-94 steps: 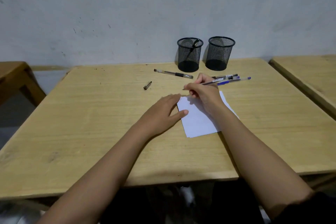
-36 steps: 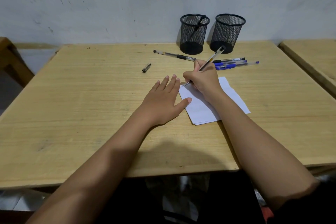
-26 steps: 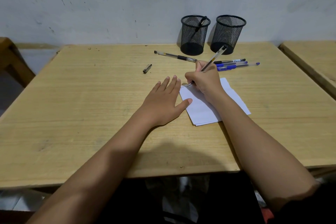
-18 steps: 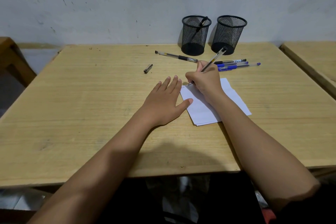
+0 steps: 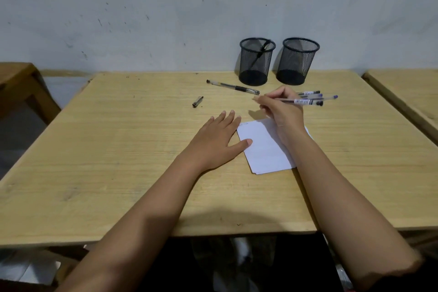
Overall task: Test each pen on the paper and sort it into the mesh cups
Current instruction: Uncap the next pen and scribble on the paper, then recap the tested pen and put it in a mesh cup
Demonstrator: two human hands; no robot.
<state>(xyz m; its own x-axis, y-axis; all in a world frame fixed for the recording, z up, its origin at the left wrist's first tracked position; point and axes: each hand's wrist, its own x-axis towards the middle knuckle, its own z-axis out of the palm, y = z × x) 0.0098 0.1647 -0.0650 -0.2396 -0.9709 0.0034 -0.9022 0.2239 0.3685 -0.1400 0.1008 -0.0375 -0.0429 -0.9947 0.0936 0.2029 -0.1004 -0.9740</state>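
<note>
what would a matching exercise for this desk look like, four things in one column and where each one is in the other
Things
1. left mesh cup
2. right mesh cup
3. loose pen cap
4. paper

Places or states
A. lies alone on the bare table, left of the pens
B. pinned at its left edge by the left hand
C. has one dark pen leaning inside
D. shows no pen inside

Pairs: 1-C, 2-D, 3-A, 4-B
</note>
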